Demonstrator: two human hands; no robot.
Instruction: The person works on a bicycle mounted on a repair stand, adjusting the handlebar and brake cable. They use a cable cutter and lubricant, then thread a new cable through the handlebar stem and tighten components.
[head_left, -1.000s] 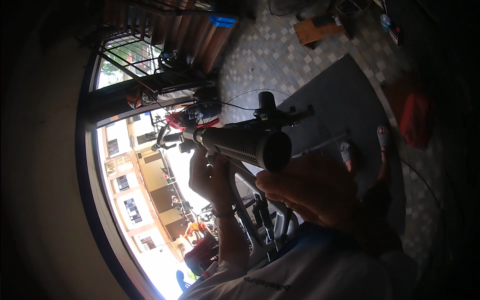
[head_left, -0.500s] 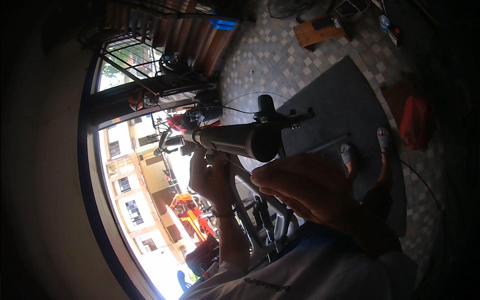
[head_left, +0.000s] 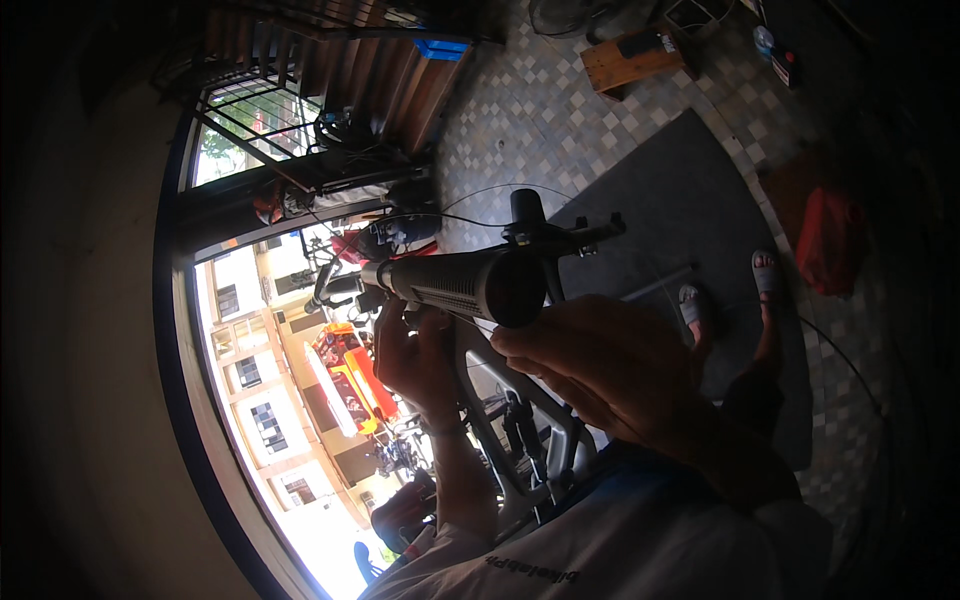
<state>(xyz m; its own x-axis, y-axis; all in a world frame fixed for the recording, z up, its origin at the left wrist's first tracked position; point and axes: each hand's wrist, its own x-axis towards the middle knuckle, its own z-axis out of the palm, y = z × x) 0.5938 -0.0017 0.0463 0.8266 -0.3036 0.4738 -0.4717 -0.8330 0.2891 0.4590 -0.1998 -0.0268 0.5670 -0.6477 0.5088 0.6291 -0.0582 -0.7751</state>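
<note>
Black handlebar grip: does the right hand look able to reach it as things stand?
Probably yes: the right hand is close by the near end of the black handlebar grip, with nothing visible between them; the left hand is toward the far end, seemingly out of the way.

Wall (head_left: 95, 350): dim, plain | Window (head_left: 245, 130): barred, bright with daylight | Floor (head_left: 490, 125): checkered tiles, grey mat (head_left: 650, 200) on top | Furniture: low wooden stool (head_left: 618, 70), brown steps (head_left: 395, 90)
</note>
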